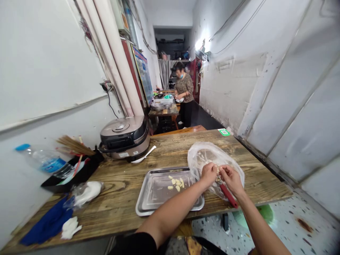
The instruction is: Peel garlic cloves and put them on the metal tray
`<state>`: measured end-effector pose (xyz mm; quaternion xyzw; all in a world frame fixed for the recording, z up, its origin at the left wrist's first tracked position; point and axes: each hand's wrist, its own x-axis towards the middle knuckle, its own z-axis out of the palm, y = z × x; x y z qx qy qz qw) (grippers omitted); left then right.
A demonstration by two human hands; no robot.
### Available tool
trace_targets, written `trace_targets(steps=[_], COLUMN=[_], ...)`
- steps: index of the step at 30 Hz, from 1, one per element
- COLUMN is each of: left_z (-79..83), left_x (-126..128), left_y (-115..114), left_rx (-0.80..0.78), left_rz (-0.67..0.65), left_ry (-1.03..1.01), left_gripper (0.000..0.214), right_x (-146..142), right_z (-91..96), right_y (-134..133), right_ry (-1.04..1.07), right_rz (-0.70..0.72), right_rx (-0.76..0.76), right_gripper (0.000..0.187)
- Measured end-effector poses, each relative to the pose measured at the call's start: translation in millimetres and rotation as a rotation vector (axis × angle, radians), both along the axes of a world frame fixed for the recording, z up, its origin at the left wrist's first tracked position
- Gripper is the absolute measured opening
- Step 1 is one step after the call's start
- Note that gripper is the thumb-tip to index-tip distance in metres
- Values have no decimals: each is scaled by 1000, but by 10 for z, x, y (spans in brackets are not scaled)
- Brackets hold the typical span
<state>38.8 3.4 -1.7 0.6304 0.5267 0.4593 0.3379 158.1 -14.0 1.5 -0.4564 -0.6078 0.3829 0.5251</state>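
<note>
Over an open clear plastic bag [198, 153], my left hand [209, 174] and my right hand [231, 180] meet with fingertips pinched on a small pale garlic clove [217, 168], mostly covered by the fingers. Bits of garlic and skin lie in the bag below. A red-handled tool [228, 196] rests at the bag's near side, under my right hand; its far end is hidden. To the left of the bag is a shallow metal tray [141, 198], with several peeled garlic cloves [177, 188] on it. My left forearm crosses above the tray's right side.
A rice cooker [124, 136] and a white spoon [145, 156] stand behind the tray. Farther left are a water bottle [50, 164], chopsticks [75, 145], a blue cloth [47, 223] and crumpled tissue [71, 227]. A person [184, 90] stands at another table beyond.
</note>
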Motion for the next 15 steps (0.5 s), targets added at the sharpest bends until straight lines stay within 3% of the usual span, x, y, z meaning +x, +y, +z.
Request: trace_targets(steps=[3, 5, 11, 15], left_z=[18, 9, -65, -88], left_x=[-9, -36, -136, -136], left_y=[30, 35, 52, 48], left_rx=[-158, -180, -36, 79], left_rz=[-96, -115, -54, -137], left_ry=[-197, -241, -24, 62], left_gripper=[23, 24, 14, 52], right_x=[35, 47, 37, 34], right_z=[-66, -114, -191, -200], right_y=[14, 13, -18, -29], right_ry=[87, 184, 322, 230], right_rz=[13, 33, 23, -55], right_rx=[-19, -57, -142, -112], right_gripper=[30, 31, 31, 37])
